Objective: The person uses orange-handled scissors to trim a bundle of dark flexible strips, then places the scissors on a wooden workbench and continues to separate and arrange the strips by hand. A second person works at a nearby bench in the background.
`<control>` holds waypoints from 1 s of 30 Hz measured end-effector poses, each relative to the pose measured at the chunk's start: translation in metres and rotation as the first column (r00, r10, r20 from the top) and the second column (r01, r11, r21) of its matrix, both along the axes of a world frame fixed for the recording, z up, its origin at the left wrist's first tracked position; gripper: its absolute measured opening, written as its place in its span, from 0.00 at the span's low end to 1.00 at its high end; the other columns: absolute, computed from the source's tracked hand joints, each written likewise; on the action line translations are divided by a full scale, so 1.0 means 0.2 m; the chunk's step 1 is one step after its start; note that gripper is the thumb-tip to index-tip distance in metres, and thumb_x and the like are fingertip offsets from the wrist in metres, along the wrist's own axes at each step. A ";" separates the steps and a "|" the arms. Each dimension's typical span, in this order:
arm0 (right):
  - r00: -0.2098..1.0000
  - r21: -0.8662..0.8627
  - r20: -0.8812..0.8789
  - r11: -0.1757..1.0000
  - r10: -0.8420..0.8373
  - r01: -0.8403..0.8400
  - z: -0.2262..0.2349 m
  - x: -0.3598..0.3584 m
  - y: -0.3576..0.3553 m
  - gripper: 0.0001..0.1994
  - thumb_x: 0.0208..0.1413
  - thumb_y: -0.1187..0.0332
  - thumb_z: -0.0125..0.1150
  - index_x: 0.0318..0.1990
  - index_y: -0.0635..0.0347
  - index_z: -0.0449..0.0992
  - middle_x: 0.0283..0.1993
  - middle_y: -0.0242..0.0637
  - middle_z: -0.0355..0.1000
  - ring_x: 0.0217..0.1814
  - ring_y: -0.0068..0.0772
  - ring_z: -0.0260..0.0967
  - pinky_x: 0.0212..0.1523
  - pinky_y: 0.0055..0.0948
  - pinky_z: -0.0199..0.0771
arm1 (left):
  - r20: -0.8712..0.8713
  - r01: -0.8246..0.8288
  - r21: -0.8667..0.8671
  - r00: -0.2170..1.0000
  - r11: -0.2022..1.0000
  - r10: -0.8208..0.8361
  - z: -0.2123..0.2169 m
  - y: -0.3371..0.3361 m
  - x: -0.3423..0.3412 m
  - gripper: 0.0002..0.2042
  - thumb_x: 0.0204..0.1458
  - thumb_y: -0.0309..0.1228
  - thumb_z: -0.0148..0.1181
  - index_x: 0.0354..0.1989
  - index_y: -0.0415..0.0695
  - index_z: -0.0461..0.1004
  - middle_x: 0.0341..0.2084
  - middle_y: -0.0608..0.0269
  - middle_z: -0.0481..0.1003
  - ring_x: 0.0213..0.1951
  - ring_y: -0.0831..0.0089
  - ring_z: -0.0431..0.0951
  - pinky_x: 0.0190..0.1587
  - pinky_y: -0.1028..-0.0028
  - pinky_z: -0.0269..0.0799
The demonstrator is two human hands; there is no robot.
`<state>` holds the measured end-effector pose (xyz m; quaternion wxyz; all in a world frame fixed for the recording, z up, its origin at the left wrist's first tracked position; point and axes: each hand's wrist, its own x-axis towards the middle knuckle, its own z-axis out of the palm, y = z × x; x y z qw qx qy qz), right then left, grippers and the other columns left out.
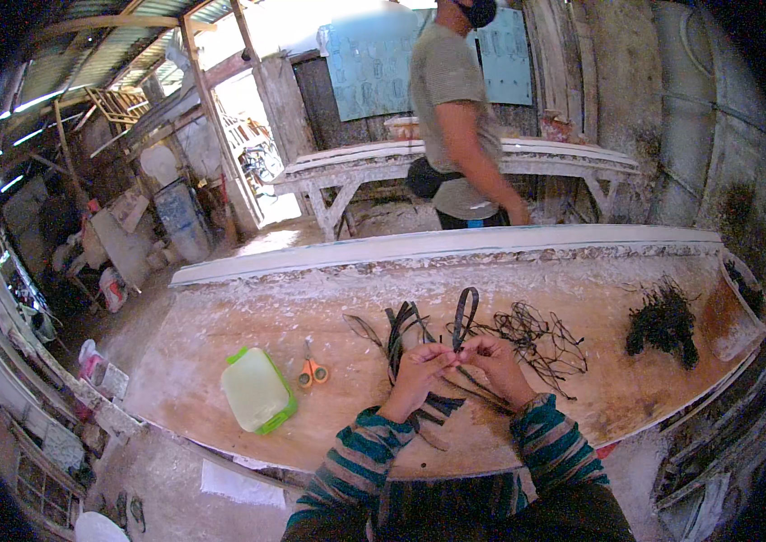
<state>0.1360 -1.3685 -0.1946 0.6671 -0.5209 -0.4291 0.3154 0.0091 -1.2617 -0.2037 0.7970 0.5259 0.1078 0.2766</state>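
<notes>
Above the wooden worktable [293, 316], my left hand [421, 378] and my right hand [499, 369] meet with fingertips pinched together. Between them they hold a black strap [461, 318], bent into a loop that stands up above the fingers. The strap's lower part trails under the hands, and the exact join is hidden by the fingers. Several flat black strips [398, 332] lie beside and beneath my left hand. Past my right hand spreads a loose tangle of thin black cord [541, 339].
Left of my hands are orange-handled scissors [313, 374] and a green-rimmed plastic container [257, 390]. A dark stringy bundle [663, 323] lies at the right, near a brown tub [733, 312]. Beyond a long white board [455, 242], a person [457, 108] stands near a white bench [338, 172].
</notes>
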 end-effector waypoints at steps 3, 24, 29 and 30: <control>0.999 0.036 0.040 0.999 0.009 -0.010 0.02 -0.01 0.00 0.02 0.50 0.74 0.57 0.30 0.63 0.72 0.29 0.29 0.71 0.32 0.18 0.67 0.38 0.19 0.67 | 0.010 0.028 -0.016 1.000 0.999 -0.028 0.01 0.01 0.00 0.05 0.49 0.28 0.56 0.32 0.39 0.72 0.27 0.65 0.74 0.31 0.79 0.74 0.33 0.81 0.70; 0.469 0.407 0.799 0.913 -0.376 0.037 0.02 -0.07 0.00 0.11 0.42 0.77 0.56 0.37 0.58 0.71 0.42 0.41 0.69 0.42 0.43 0.67 0.37 0.35 0.70 | 0.046 0.022 0.117 0.999 0.993 -0.028 0.03 0.02 0.00 0.05 0.48 0.26 0.58 0.32 0.40 0.71 0.25 0.67 0.73 0.29 0.81 0.72 0.33 0.83 0.66; 0.582 0.308 0.749 0.944 -0.315 0.114 0.02 -0.08 -0.01 0.05 0.47 0.78 0.54 0.33 0.61 0.69 0.35 0.43 0.69 0.35 0.43 0.67 0.34 0.33 0.68 | -0.033 -0.028 0.261 0.999 0.965 0.038 0.09 0.00 -0.02 0.06 0.48 0.26 0.57 0.33 0.39 0.71 0.27 0.66 0.74 0.30 0.81 0.72 0.34 0.82 0.67; 0.585 0.313 0.743 0.941 -0.326 0.127 0.03 -0.09 -0.01 0.03 0.48 0.78 0.54 0.32 0.63 0.68 0.33 0.44 0.69 0.34 0.43 0.68 0.34 0.32 0.68 | -0.007 -0.012 0.264 1.000 0.965 0.014 0.07 0.00 -0.01 0.07 0.48 0.26 0.57 0.35 0.39 0.70 0.28 0.66 0.74 0.30 0.80 0.72 0.34 0.82 0.68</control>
